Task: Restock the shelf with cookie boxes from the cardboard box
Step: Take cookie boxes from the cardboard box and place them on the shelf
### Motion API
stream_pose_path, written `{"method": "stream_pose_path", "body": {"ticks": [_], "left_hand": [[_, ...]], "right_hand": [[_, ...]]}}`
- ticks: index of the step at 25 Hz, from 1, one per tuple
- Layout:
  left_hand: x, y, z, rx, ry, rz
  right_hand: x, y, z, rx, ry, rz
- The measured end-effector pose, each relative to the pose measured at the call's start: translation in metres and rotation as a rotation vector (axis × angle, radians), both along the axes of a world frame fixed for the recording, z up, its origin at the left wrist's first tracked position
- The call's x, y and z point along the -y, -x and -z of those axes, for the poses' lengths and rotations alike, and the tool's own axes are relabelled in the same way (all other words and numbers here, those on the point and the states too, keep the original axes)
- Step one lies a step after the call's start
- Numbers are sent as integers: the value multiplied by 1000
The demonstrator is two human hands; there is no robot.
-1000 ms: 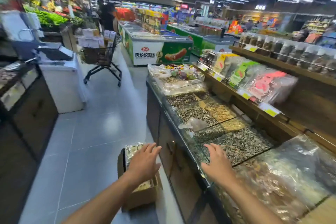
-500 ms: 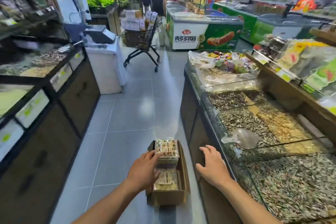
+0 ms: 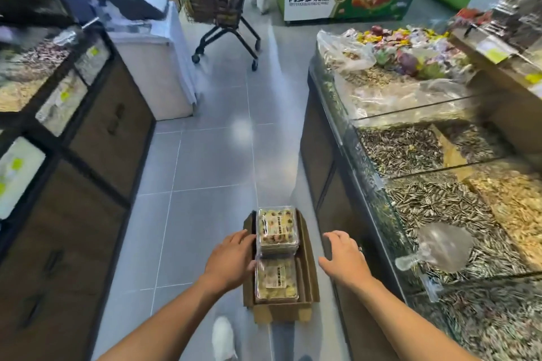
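Observation:
A brown cardboard box (image 3: 308,261) stands on the grey floor in the aisle, its flaps open. Inside it, a stack of clear plastic cookie boxes (image 3: 277,230) fills the far half, and one lower cookie box (image 3: 276,281) lies in the near half. My left hand (image 3: 231,261) hovers over the box's left edge, fingers straight and beside the stack. My right hand (image 3: 344,256) is spread open to the right of the box, holding nothing.
A glass-fronted counter (image 3: 352,155) of sunflower seeds with a clear scoop (image 3: 440,249) runs along the right. Dark cabinets (image 3: 88,184) line the left. A shopping cart (image 3: 225,3) stands in the aisle ahead. My white shoe (image 3: 224,337) is just behind the box.
The view has tilted down toward the floor. Both hands have come lower, the right one off the counter edge, and now flank the cardboard box.

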State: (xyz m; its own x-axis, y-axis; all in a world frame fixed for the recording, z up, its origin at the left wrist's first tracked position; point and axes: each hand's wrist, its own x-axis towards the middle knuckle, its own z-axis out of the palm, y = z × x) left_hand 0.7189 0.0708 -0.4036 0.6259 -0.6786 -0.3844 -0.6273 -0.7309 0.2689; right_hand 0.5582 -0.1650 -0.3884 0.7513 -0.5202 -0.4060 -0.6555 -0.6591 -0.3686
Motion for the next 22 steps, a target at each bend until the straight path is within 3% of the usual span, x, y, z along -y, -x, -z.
{"method": "stream_pose_path", "body": {"ticks": [12,22], "left_hand": [[97,-219,94,-119,-123,390],[178,-302,332,-252,-216,390]], "right_hand": [[16,-136,114,-140,-200,434],[15,-195,344,-184,-522,832]]}}
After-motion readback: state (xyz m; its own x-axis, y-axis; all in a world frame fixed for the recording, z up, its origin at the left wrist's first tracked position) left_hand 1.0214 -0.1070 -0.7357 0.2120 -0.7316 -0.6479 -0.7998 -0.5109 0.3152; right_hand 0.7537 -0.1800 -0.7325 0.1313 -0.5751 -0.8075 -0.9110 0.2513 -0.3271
